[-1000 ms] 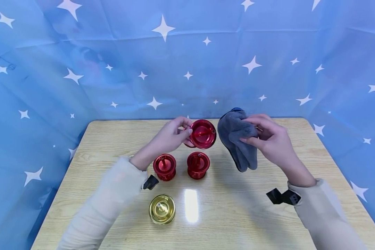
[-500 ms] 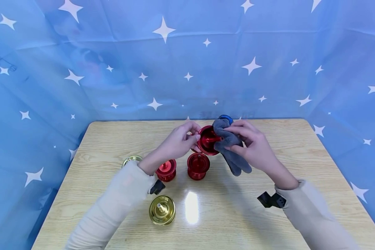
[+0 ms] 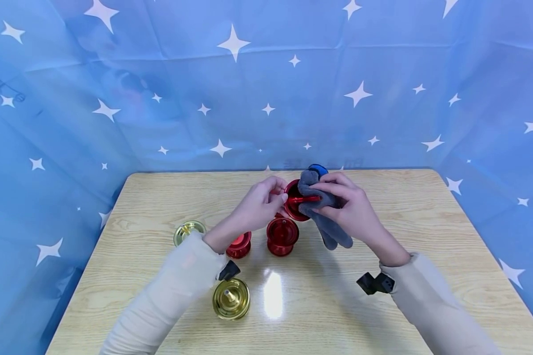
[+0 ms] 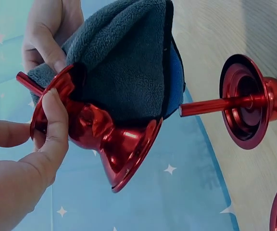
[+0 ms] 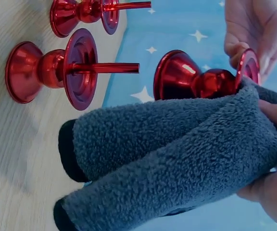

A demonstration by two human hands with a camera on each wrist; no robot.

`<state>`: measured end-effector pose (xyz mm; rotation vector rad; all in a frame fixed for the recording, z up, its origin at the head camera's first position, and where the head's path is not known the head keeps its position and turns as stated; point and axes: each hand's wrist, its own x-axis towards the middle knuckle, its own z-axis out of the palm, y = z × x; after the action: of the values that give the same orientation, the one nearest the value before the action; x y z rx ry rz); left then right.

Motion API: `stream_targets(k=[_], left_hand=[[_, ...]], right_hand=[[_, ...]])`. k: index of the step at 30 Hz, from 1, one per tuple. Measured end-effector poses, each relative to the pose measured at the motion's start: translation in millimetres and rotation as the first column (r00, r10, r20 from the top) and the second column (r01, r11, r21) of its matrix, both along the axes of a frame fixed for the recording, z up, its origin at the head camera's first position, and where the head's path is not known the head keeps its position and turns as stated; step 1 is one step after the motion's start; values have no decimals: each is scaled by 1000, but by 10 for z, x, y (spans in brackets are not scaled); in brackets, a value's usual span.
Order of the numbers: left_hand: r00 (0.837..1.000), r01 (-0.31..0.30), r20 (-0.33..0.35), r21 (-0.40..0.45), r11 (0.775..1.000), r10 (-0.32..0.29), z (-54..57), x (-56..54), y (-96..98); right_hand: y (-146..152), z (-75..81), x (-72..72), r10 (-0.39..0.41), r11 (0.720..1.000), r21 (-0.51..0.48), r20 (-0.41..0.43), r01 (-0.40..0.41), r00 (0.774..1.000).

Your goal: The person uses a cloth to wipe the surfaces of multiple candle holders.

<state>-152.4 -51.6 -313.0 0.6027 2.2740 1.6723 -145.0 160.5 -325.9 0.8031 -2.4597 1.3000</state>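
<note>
A shiny red metal candlestick (image 4: 93, 122), with a flared foot, round middle and dish with a central tube, is held tilted above the table. My left hand (image 3: 262, 202) pinches its dish rim (image 4: 38, 115) between thumb and fingers. In my right hand (image 3: 348, 199) is a folded grey plush cloth (image 5: 177, 149) with dark edging and a blue patch. The cloth lies against the dish by the tube, hiding part of the rim. Two more red candlesticks stand upright below the hands: one at centre (image 3: 282, 236), the other (image 3: 239, 245) partly behind the left wrist.
A gold candlestick (image 3: 231, 299) stands near the front of the wooden table (image 3: 320, 320). Another gold one (image 3: 188, 230) is at the left, partly covered by the left sleeve. A blue star-patterned curtain (image 3: 266, 74) hangs behind the table's back edge.
Both hands have come closer together: the left moved right with the candlestick, the right moved left with the cloth. The cloth, apart from the dish before, now touches it.
</note>
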Motion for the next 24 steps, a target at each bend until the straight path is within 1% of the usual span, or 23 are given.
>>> stream_targets(k=[3, 6, 12, 15, 19, 24], left_hand=[[1000, 3, -28, -17, 1000, -4, -2, 11, 16], [999, 5, -47, -34, 999, -7, -3, 21, 24], [999, 11, -37, -67, 998, -14, -32, 28, 31], [999, 7, -35, -78, 997, -10, -44, 23, 44], [999, -20, -39, -89, 996, 17, -37, 20, 61], [998, -50, -51, -83, 995, 46, -36, 11, 77]], right_hand=[[-16, -12, -8, 11, 1000, 9, -18, -11, 1000], [-34, -21, -13, 34, 999, 27, -16, -34, 999], [-35, -54, -16, 65, 997, 43, 28, -66, 998], [-24, -77, -11, 74, 997, 15, 52, -75, 996], [-10, -92, -8, 83, 996, -27, 72, -81, 994], [16, -100, -9, 84, 996, -48, 89, -80, 992]])
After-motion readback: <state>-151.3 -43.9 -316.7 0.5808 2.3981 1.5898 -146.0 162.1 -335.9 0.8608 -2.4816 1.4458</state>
